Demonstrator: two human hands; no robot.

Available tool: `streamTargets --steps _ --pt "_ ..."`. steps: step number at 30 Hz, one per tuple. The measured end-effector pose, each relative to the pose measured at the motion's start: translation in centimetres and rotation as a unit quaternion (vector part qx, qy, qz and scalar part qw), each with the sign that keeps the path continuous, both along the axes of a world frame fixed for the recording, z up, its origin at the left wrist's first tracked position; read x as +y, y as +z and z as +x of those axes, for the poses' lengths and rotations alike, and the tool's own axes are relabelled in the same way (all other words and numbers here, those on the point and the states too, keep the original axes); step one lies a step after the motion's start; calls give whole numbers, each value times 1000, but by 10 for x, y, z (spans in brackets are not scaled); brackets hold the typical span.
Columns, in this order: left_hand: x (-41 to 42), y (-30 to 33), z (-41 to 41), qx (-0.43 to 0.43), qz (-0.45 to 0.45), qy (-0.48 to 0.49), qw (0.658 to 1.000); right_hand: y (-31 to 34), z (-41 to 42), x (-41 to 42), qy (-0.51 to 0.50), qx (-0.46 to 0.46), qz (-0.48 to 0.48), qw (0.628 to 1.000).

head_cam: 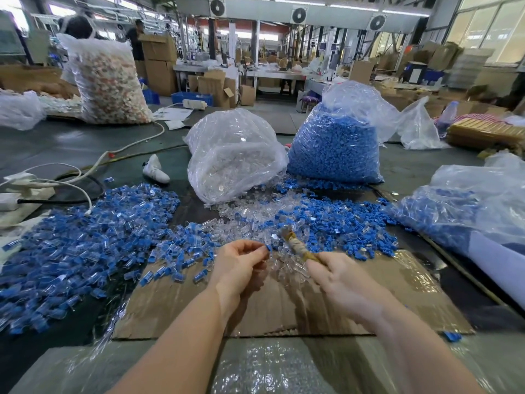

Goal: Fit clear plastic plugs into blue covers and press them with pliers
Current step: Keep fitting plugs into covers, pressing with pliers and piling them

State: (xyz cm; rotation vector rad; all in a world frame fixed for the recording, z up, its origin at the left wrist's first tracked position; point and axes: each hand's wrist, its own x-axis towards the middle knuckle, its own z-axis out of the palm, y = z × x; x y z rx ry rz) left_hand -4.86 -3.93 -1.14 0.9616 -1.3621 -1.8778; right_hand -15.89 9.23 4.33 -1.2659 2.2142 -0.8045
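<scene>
My left hand (241,263) pinches a small blue cover (268,247) at its fingertips, just left of the pliers' tip. My right hand (338,277) grips the pliers (297,245) by their tape-wrapped handles, jaws pointing up and away. Loose clear plugs (250,217) lie in a heap in front of my hands. Loose blue covers (341,223) spread to the right of them. A wide pile of assembled blue-and-clear pieces (85,245) covers the left of the table.
A bag of clear plugs (235,155) and a bag of blue covers (335,146) stand behind the heaps. Another bag with blue parts (466,211) lies at right. Flattened cardboard (397,294) lies under my hands. White cables and a power strip (17,194) are at left.
</scene>
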Motion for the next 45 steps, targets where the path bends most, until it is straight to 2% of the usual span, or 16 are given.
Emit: streamTargets --steps 12,18,24,28,31,39,43,45 --pt "-8 7 1 -32 -15 30 999 6 13 2 63 -122 50 989" --pt "-8 9 2 -23 -17 45 999 9 10 2 65 -125 69 988" --pt "-7 12 1 -17 21 49 998 9 8 2 57 -188 60 979" --pt "-7 14 -1 -20 26 57 998 11 7 2 64 -196 68 976" --pt "-7 15 -1 -28 22 61 998 12 8 2 74 -169 66 981" --pt "-2 13 -4 -15 35 70 997 17 16 2 109 17 64 992" --pt "0 10 -6 -11 40 76 996 14 17 2 102 33 52 993" --pt "0 9 -6 -6 37 80 996 10 16 3 99 8 39 994"
